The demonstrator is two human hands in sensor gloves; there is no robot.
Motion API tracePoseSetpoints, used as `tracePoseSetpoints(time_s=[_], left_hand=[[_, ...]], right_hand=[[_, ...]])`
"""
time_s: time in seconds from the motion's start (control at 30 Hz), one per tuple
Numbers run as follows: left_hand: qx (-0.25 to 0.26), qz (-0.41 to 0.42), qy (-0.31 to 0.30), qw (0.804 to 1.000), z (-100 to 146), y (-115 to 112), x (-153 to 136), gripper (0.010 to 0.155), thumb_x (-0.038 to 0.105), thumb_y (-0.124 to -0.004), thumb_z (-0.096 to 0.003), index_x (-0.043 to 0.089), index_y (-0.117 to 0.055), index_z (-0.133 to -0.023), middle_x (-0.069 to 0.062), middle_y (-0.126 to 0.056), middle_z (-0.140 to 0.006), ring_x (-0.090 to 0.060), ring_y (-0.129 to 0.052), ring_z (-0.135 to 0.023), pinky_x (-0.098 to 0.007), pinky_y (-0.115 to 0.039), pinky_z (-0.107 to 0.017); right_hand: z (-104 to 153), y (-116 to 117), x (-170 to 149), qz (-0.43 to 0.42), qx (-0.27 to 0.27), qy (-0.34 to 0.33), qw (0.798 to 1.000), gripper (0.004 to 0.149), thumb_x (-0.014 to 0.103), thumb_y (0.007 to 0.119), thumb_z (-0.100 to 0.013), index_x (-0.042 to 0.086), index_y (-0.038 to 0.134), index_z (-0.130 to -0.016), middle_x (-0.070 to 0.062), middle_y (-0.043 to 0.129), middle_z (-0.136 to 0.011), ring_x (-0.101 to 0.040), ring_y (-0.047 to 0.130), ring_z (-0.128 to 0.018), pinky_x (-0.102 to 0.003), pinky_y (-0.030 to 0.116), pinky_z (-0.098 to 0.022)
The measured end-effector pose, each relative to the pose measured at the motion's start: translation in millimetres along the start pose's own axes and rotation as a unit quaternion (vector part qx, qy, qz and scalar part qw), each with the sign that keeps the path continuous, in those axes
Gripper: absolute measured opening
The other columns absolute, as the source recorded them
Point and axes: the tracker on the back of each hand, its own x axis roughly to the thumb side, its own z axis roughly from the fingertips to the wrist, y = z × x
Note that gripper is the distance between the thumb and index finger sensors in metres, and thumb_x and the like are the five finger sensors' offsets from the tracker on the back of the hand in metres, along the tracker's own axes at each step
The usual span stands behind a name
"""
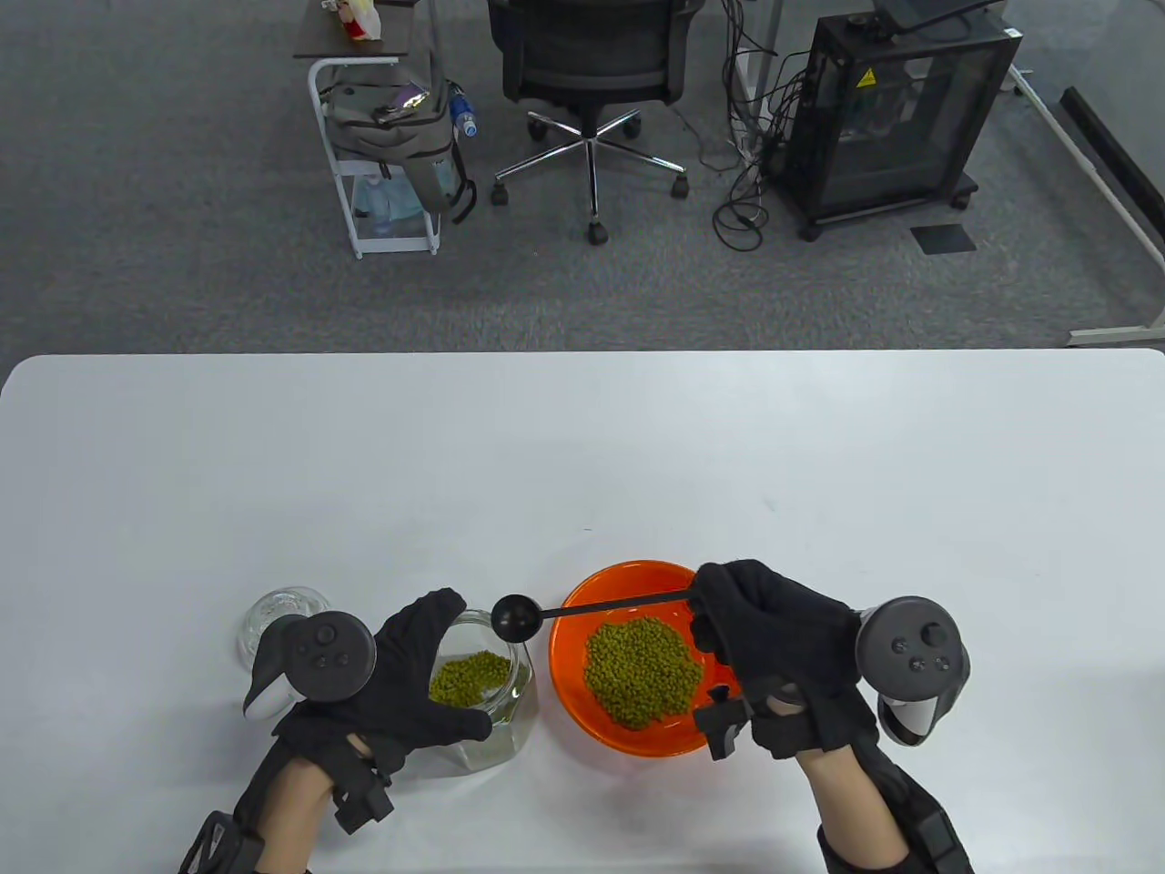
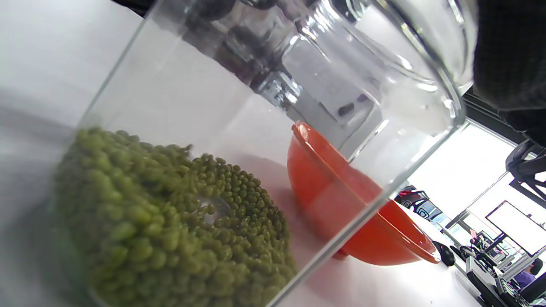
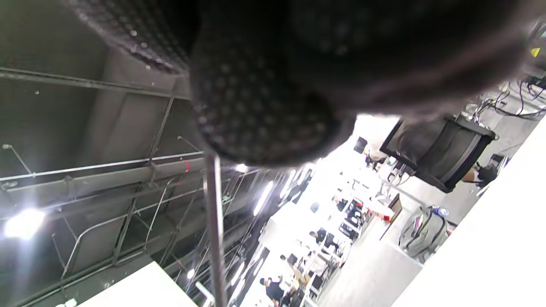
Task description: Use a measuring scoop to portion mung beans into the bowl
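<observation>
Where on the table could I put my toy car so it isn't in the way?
The far half of the white table, beyond the orange bowl, is bare, and so are the left end past the glass lid and the right end past the right hand. The near middle is crowded: the glass jar, bowl, measuring scoop and left hand sit close together.

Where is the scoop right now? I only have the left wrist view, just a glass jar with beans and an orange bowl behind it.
Observer: The scoop hangs between jar and bowl, its cup at the jar's mouth.
Operator: Who holds it?
Observer: The right hand pinches the handle's end over the bowl.
Operator: Any beans in the bowl yet?
Observer: Yes, a pile of mung beans lies inside it.
Operator: And the left hand?
Observer: The left hand grips the jar, tilted toward the bowl.
</observation>
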Motion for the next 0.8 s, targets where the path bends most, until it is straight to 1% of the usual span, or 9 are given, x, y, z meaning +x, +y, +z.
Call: tracePoseSetpoints(time_s=[0.03,0.07,0.13,0.3,0.37,0.43,0.57,0.63,0.8], left_hand=[[0.000,0.000,0.000,1.000,0,0,0,0.125,0.079,-0.091,-0.0397,0.003,-0.021,-0.111,-0.029,-0.031,-0.116,-0.063,-0.048,-0.105,-0.076,-0.048,-0.072],[0.000,0.001,0.000,1.000,0,0,0,0.125,0.079,-0.091,-0.0399,0.003,-0.021,-0.111,-0.029,-0.030,-0.116,-0.062,-0.048,-0.105,-0.076,-0.048,-0.072],[0.000,0.000,0.000,1.000,0,0,0,0.125,0.079,-0.091,-0.0397,0.003,-0.021,-0.111,-0.029,-0.031,-0.116,-0.062,-0.048,-0.105,-0.076,-0.048,-0.072],[0.000,0.001,0.000,1.000,0,0,0,0.125,0.079,-0.091,-0.0396,0.003,-0.021,-0.110,-0.029,-0.031,-0.116,-0.062,-0.048,-0.105,-0.076,-0.048,-0.072],[0.000,0.001,0.000,1.000,0,0,0,0.125,0.079,-0.091,-0.0395,0.003,-0.021,-0.110,-0.029,-0.031,-0.116,-0.062,-0.048,-0.105,-0.076,-0.048,-0.073],[0.000,0.000,0.000,1.000,0,0,0,0.125,0.079,-0.091,-0.0397,0.003,-0.021,-0.111,-0.029,-0.031,-0.117,-0.062,-0.048,-0.105,-0.076,-0.048,-0.072],[0.000,0.000,0.000,1.000,0,0,0,0.125,0.079,-0.091,-0.0396,0.003,-0.021,-0.111,-0.029,-0.031,-0.116,-0.062,-0.048,-0.105,-0.076,-0.048,-0.072],[0.000,0.000,0.000,1.000,0,0,0,0.125,0.079,-0.091,-0.0396,0.003,-0.021,-0.110,-0.029,-0.031,-0.116,-0.062,-0.048,-0.105,-0.076,-0.048,-0.072],[-0.001,0.000,0.000,1.000,0,0,0,0.125,0.079,-0.091,-0.0396,0.003,-0.021,-0.110,-0.029,-0.030,-0.116,-0.063,-0.048,-0.105,-0.076,-0.048,-0.072]], right_hand=[[-2,6,5,0.008,0.009,-0.009,1.000,0.043,0.046,0.084,-0.047,0.006,0.101,-0.055,-0.006,0.110,-0.027,-0.021,0.103,-0.009,-0.037,0.088,-0.013],[-2,11,9,0.024,0.003,0.014,1.000,0.043,0.046,0.084,-0.047,0.006,0.101,-0.055,-0.006,0.110,-0.027,-0.021,0.103,-0.009,-0.037,0.088,-0.013],[-5,20,16,0.050,0.008,0.007,0.999,0.043,0.046,0.085,-0.047,0.006,0.101,-0.054,-0.006,0.110,-0.026,-0.021,0.103,-0.009,-0.037,0.088,-0.013],[-14,49,37,0.112,0.072,0.001,0.991,0.043,0.046,0.086,-0.047,0.006,0.101,-0.055,-0.007,0.109,-0.027,-0.021,0.102,-0.010,-0.037,0.088,-0.014],[-17,61,48,0.142,0.085,-0.007,0.986,0.044,0.046,0.085,-0.047,0.006,0.101,-0.056,-0.007,0.109,-0.028,-0.022,0.103,-0.011,-0.037,0.088,-0.015],[-22,73,58,0.175,0.098,0.000,0.980,0.043,0.046,0.085,-0.048,0.007,0.100,-0.057,-0.007,0.109,-0.030,-0.022,0.103,-0.012,-0.038,0.088,-0.016],[-32,102,73,0.247,0.148,-0.004,0.958,0.043,0.046,0.084,-0.048,0.007,0.100,-0.059,-0.008,0.109,-0.033,-0.022,0.103,-0.015,-0.038,0.088,-0.017],[-36,113,76,0.262,0.156,-0.002,0.952,0.043,0.046,0.084,-0.048,0.008,0.100,-0.060,-0.008,0.109,-0.034,-0.023,0.103,-0.016,-0.038,0.087,-0.018],[-45,138,79,0.308,0.217,0.023,0.926,0.044,0.046,0.084,-0.048,0.008,0.100,-0.063,-0.010,0.109,-0.038,-0.024,0.103,-0.019,-0.039,0.087,-0.020]])
